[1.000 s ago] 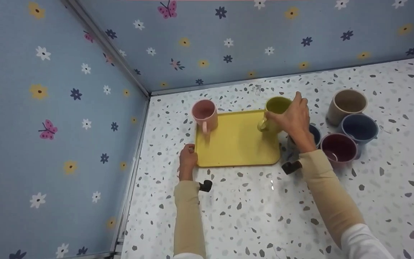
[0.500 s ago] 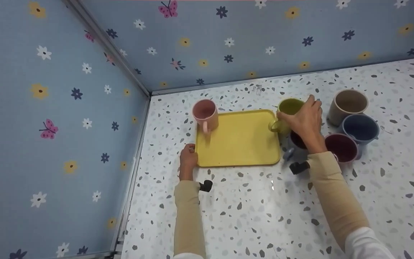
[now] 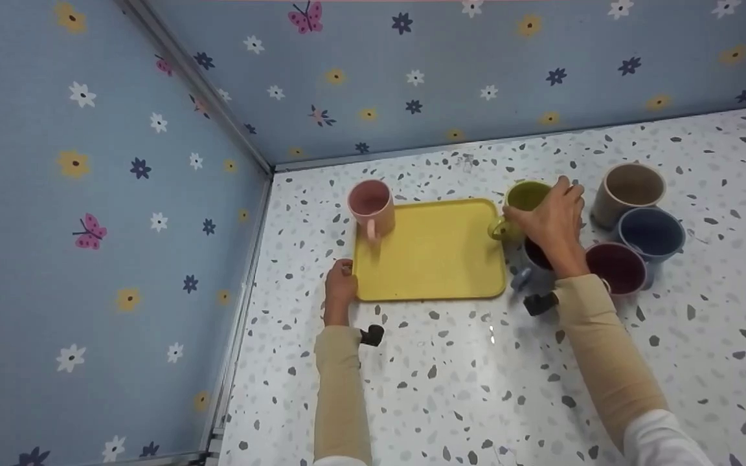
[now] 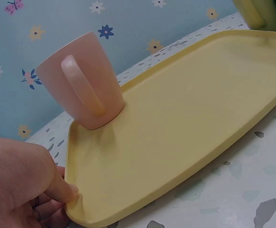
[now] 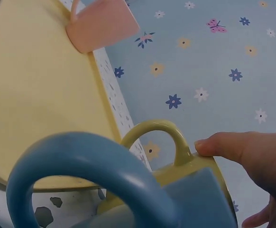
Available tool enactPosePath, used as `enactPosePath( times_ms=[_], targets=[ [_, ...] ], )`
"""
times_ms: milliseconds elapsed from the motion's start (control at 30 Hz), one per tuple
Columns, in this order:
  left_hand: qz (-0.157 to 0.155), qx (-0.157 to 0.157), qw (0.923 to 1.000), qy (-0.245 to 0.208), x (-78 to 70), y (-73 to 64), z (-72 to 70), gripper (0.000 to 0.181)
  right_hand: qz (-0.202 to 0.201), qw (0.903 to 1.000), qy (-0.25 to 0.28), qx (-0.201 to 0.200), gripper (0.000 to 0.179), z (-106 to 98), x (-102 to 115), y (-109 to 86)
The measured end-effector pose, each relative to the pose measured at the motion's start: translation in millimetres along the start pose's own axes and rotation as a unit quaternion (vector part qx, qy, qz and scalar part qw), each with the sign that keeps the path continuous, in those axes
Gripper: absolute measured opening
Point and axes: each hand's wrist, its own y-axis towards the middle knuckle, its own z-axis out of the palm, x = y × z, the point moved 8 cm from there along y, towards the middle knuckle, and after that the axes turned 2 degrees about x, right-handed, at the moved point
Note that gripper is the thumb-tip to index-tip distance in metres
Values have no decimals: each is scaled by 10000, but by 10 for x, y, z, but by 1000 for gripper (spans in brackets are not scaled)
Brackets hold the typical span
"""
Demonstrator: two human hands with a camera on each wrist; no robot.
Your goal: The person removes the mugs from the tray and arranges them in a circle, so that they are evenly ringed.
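Note:
My left hand (image 3: pixel 340 285) grips the near left edge of a yellow tray (image 3: pixel 434 255), the thumb lying over its rim in the left wrist view. A pink mug (image 3: pixel 379 219) stands on the tray's far left corner, handle towards me. Past the tray's right edge, my right hand (image 3: pixel 555 223) holds a yellow-green mug (image 3: pixel 528 194) from above, thumb near the handle and fingers at the far side. Close below that hand is a blue mug (image 3: pixel 531 277) with a dark inside, partly hidden; its handle (image 5: pixel 76 147) fills the front of the right wrist view.
Right of my right hand, a beige mug (image 3: pixel 632 188), a blue mug (image 3: pixel 651 234) and a maroon mug (image 3: pixel 618 268) stand close together. A flowered panel (image 3: pixel 451 71) borders the speckled tabletop (image 3: pixel 438 375) at the back, another (image 3: pixel 107 291) on the left.
My right hand has carried the yellow-green mug rightward from over the tray's right part to beyond its edge, slowing lately. The left hand and the pink mug have stayed put.

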Motion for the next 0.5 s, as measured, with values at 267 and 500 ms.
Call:
enactPosePath(
  times_ms=[267, 500],
  targets=[
    [264, -114, 9995, -92, -41, -38, -17, 40, 30, 10000, -62, -4, 116, 8, 3, -37],
    [281, -131, 9994, -157, -49, -55, -20, 41, 217, 9991, -90, 360, 122, 66, -12, -62]
  ],
)
